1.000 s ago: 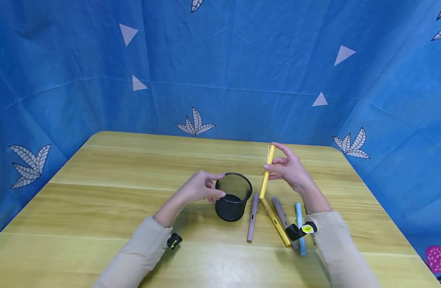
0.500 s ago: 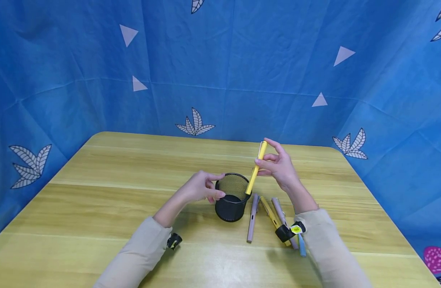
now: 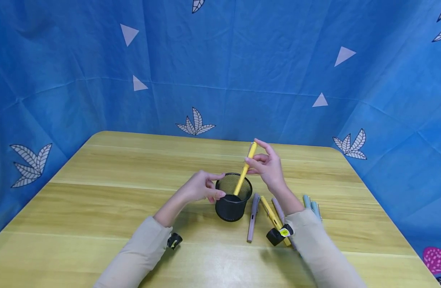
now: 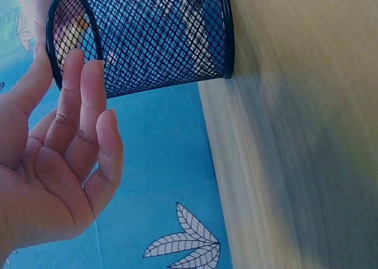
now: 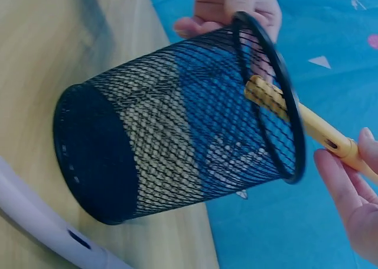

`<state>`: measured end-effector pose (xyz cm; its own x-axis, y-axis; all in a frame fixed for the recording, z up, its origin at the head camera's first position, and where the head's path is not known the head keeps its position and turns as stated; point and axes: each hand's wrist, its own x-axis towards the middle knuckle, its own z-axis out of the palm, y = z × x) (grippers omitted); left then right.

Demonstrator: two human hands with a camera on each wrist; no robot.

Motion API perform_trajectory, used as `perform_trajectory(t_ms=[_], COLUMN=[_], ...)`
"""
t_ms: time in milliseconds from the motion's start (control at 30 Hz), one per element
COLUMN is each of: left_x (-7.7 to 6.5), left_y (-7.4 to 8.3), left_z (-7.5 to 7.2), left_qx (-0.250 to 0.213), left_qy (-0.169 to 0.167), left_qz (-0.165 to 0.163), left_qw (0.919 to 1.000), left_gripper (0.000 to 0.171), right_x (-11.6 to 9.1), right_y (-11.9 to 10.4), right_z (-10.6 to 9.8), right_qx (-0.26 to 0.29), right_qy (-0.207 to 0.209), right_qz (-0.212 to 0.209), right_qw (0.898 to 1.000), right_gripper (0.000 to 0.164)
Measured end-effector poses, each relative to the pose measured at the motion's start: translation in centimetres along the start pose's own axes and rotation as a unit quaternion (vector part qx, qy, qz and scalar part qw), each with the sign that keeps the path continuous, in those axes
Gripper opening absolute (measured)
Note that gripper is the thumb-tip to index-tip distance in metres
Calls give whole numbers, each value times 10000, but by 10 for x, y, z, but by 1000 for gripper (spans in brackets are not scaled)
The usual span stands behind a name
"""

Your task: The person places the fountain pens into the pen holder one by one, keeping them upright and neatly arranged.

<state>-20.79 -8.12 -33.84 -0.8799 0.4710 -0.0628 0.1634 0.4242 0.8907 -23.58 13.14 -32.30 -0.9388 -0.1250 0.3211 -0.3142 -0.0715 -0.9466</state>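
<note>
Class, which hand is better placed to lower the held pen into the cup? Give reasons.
Probably the right hand: it pinches the yellow pen, whose lower end is inside the mesh cup. The left hand, touching the cup, holds no pen.

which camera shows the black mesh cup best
The right wrist view: the cup appears large and whole, rim to base. The head view shows it smaller, from above, with the left hand at its rim; the left wrist view cuts off one side.

The left hand (image 4: 65,156) touches the rim of a black mesh cup (image 4: 153,41) on the wooden surface (image 4: 307,115). A blurry yellow thing (image 4: 78,28), maybe a pen, shows through the mesh.
</note>
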Motion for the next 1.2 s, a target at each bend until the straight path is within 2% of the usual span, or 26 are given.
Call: perform_trajectory(t_ms=[267,533,800,1000,1200], left_x=[0,1,1,0,1], left_y=[-1,-2,-4,-3,-2], left_z=[-1,0,0,0,0], left_qx=[0,41,-14,-60,-66], left_qy=[-37,-16,-49,-65,-56], left_qz=[49,39,96,75,1], left_qw=[10000,10000,9999,9999,10000], left_gripper=[58,56,56,57,56], right_x=[-2,-5,-16,-18,-22], right_y=[12,18,-1,2,0], right_z=[8,12,23,24,28], right_qx=[-327,-933,-1495,-1797,-1935], right_qy=[106,160,135,141,165], right_qz=[-362,-396,-445,-554,-426], right_qw=[9988,9947,9877,9821,9800], right_gripper=[52,40,34,28,23])
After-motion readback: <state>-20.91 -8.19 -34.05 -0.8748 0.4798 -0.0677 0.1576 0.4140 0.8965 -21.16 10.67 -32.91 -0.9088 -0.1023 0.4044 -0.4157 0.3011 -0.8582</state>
